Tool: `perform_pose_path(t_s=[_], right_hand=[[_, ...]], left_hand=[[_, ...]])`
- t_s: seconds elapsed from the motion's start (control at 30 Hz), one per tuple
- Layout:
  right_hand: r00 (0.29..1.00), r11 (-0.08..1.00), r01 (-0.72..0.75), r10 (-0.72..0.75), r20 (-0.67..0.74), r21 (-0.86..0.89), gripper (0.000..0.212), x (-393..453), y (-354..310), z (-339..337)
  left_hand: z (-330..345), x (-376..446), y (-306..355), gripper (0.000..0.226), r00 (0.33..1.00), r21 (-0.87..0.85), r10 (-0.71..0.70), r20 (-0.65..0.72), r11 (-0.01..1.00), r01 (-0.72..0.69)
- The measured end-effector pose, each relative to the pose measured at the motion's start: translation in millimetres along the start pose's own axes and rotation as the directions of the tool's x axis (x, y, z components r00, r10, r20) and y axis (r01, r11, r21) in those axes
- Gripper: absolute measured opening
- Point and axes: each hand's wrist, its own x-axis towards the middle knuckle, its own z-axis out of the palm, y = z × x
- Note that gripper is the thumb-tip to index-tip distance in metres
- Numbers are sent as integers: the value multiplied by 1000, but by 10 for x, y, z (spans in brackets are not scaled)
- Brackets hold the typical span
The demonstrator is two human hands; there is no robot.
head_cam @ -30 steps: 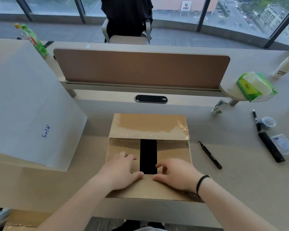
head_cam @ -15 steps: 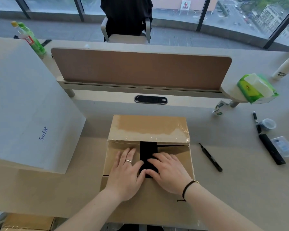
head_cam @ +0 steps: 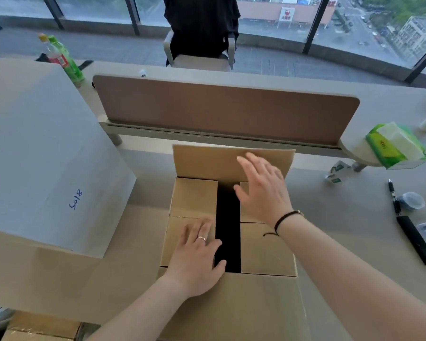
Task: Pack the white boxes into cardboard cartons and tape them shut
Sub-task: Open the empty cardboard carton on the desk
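A brown cardboard carton (head_cam: 263, 249) stands at the near edge of the desk in front of me. Its two side flaps are folded in, with a dark gap (head_cam: 228, 225) between them. The far flap (head_cam: 207, 161) stands up and the near flap (head_cam: 244, 303) hangs toward me. My left hand (head_cam: 197, 257) presses flat on the left side flap beside the gap. My right hand (head_cam: 263, 190) hovers with spread fingers over the right flap, reaching toward the far flap. No white boxes show inside the carton.
A large grey box (head_cam: 40, 158) marked in blue sits at the left. A brown divider panel (head_cam: 226, 109) runs behind the carton. At right lie a green tissue pack (head_cam: 396, 146), a pen (head_cam: 394, 195), a black cutter (head_cam: 416, 242) and a small cup (head_cam: 412, 201). Bottles (head_cam: 64, 57) stand far left.
Both hands lay together on the gap before. The right hand has lifted toward the far flap, which now stands up; the left hand stays pressed on the left flap.
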Motion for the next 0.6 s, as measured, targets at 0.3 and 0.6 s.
perform_pose_path(t_s=[0.3,0.6], right_hand=[[869,981,-170,196,455,-97,82,309,201,370],[910,988,-140,152,386,-59,80,240,157,500]], left_hand=[[-54,117,39,54,997,37,-62,45,997,60],[-144,173,92,52,997,49,-82,-2,995,82]])
